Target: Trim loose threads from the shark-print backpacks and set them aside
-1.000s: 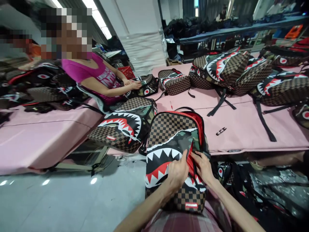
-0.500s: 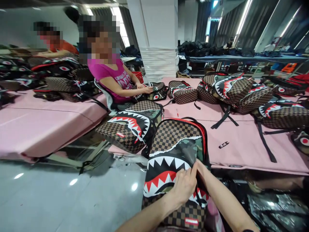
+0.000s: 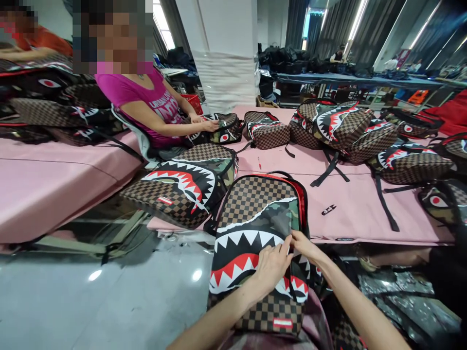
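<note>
A brown-and-black checkered backpack (image 3: 260, 204) with a printed shark mouth leans upright before me, its top opening showing red lining. My left hand (image 3: 274, 266) lies over the printed teeth, its fingers bent and pinching the side edge of the front panel. On the other side of that edge is my right hand (image 3: 303, 247), its fingertips closed on the same spot and almost touching the left ones. Whatever small part lies between the fingertips is hidden. Below them a thin dark strip hangs along the bag's side.
Another shark-print backpack (image 3: 182, 187) lies just left of mine on the pink table (image 3: 306, 194). A small black cutter-like tool (image 3: 328, 210) rests to the right. More backpacks (image 3: 343, 126) are piled behind. A co-worker in a magenta shirt (image 3: 146, 107) handles a bag across the table.
The view has swung slightly right and down, so the scene sits further left. My right hand shows more from behind the bag's edge; both hands stay at the same seam.
</note>
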A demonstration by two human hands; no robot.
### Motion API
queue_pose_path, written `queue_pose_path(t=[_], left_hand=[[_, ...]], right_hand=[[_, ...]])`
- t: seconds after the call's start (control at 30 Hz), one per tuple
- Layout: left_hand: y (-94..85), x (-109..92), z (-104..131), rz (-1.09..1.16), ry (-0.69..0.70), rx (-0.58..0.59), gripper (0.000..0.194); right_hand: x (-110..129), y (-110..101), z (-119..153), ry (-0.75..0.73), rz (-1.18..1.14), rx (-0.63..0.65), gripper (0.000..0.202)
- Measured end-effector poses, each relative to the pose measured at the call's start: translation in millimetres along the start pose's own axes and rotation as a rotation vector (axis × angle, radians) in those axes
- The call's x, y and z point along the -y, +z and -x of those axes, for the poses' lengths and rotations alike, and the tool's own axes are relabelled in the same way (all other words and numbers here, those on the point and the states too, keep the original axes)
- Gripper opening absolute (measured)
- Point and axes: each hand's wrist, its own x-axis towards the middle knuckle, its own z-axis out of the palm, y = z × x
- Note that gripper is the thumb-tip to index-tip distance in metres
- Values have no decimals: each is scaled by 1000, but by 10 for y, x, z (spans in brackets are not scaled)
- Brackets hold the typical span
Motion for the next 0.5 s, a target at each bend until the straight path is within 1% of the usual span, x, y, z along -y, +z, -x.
queue_pose_path(t=[0.03, 0.1, 0.13, 0.17, 0.2, 0.27, 0.33, 0.4, 0.43, 0.5], left_hand=[[58, 49, 2, 38, 5, 20, 53], [177, 142, 71, 106, 54, 61, 56], [227, 179, 140, 132, 89, 72, 55], [267, 204, 229, 155, 120, 76, 51], [297, 217, 332, 177, 148, 73, 44], [333, 201, 551, 228, 231, 77, 32], [361, 143, 730, 275, 388, 124, 25], [397, 75, 829, 290, 525, 187, 23], [417, 48, 849, 285, 563, 213, 24], [450, 19, 853, 264, 584, 241, 28]], right_hand=[[-63, -53, 91, 6, -13, 47, 24], [-163, -47, 383, 18, -11, 160, 27], [-196, 8, 558, 27, 25, 198, 35], [-216, 85, 730, 32, 70, 236, 47], [-226, 175, 885, 50, 150, 209, 52], [-222, 344, 1112, 40, 238, 178, 49], [-209, 455, 1217, -34, 252, 156, 39], [-200, 496, 1218, -121, 238, 116, 31], [-197, 495, 1186, -146, 225, 86, 29], [-181, 462, 1070, -142, 171, 23, 29]])
